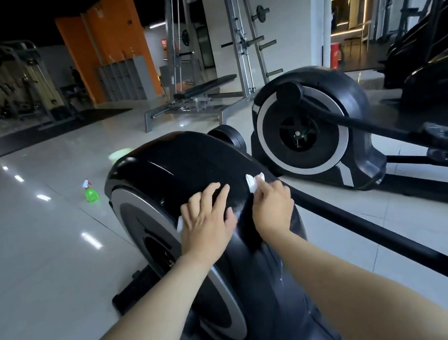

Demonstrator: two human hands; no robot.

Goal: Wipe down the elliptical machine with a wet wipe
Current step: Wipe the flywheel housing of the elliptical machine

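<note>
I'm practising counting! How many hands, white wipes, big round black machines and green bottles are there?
Hands: 2, left hand and right hand
Wipes: 2, left wipe under the left hand, right wipe pinched by the right hand
Elliptical machines: 2, near machine and far machine
Green spray bottle: 1
Total: 7

Left hand (206, 223) and right hand (272, 206) bare; both forearms (157, 308) bare up to the frame's edge.
</note>
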